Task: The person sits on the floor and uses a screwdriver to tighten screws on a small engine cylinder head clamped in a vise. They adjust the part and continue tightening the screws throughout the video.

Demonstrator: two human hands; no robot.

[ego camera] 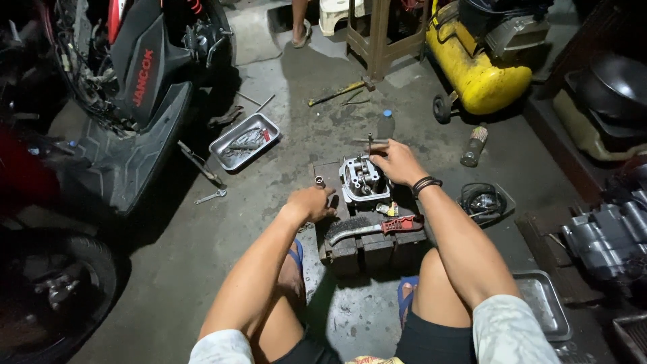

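Right hand (397, 162) grip hides T-handle tool (370, 141) (partly), cylinder head (364, 179)

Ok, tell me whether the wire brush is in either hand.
No, the wire brush lies on the block, with the left hand and right hand off it.

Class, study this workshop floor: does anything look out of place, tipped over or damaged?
A bottle lies tipped on the concrete beside the yellow compressor tank, and a wrench and a hammer lie loose on the floor, outside the metal tray. No visible spill or damage.

Two metal trays (244, 141) (543, 303), two bottles (385, 125) (474, 145), perhaps one wrench (210, 196).
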